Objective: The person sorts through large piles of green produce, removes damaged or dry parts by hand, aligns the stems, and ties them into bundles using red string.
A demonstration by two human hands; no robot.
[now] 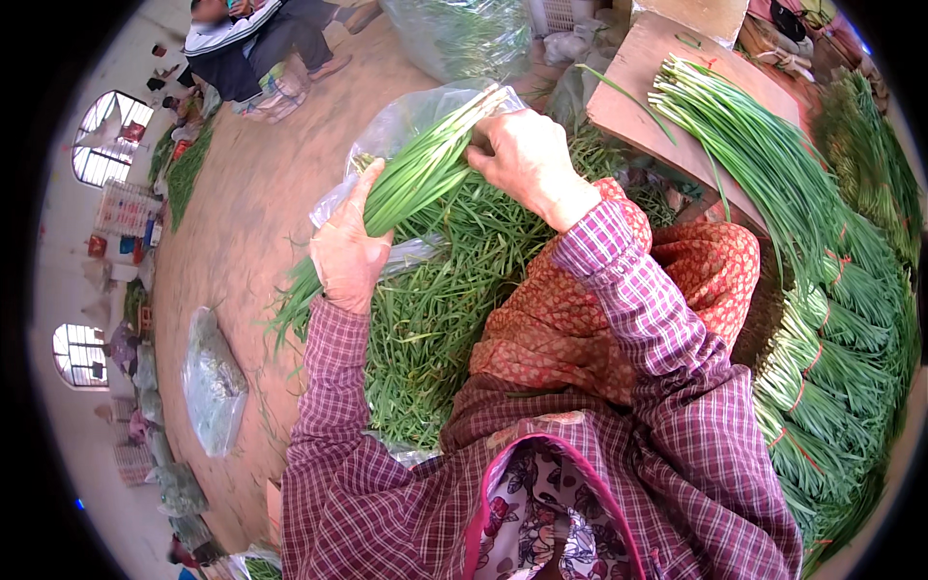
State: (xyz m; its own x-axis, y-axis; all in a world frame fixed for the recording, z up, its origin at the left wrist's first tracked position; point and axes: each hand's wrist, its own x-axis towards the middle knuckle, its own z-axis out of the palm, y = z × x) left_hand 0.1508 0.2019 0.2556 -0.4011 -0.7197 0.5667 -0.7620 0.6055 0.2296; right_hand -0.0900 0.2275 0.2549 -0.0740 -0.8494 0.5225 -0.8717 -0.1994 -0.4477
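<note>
My left hand [350, 253] is wrapped round a bunch of garlic chives [425, 174], its thumb lying along the near side. The pale stem ends point up and to the right, and the green tips hang down below the hand to the left. At the bunch's right side, close to the stem ends, my right hand [530, 159] is closed with fingers bent, pinching at the stems. Its fingertips are partly hidden. Under both hands lies a heap of loose green leaves [435, 329], with a clear plastic sheet [338, 198] showing behind the bunch.
On my right, a board [619, 106] bears long chives [744, 135]. Red-banded bunches [822, 387] are stacked below it. A stuffed clear bag [464, 39] stands ahead; another plastic bag [213, 382] lies on the floor at left. A person [261, 48] sits at the far left.
</note>
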